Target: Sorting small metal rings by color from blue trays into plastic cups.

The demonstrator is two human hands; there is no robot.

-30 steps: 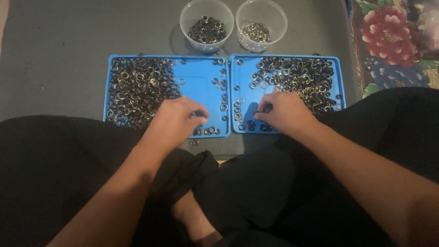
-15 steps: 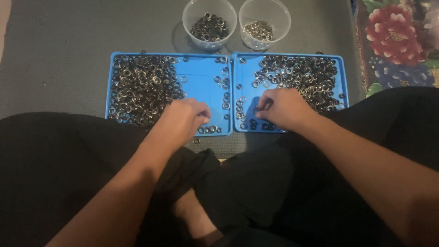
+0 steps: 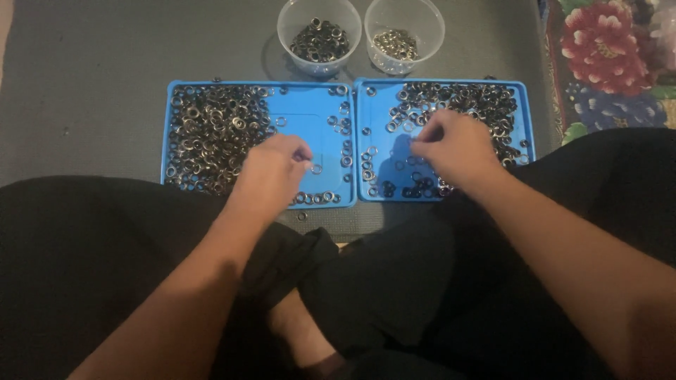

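Both hands are over the blue trays on the grey floor mat. The left hand (image 3: 271,172) has drifted right off the ring heap (image 3: 215,134) toward the left tray's (image 3: 310,112) bare middle, fingertips pinched, a single ring (image 3: 316,169) just beside them. The right hand (image 3: 451,151) has lifted up the right tray (image 3: 373,141), its grip pinched shut near the dark rings (image 3: 458,98); what it pinches I cannot tell. Two tubs (image 3: 319,35) wait beyond, part filled

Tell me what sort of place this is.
Probably a room in a home, with the person sitting on the floor: crossed legs on a grey mat, a flowered rug alongside, and two blue trays of small metal rings laid on the mat.
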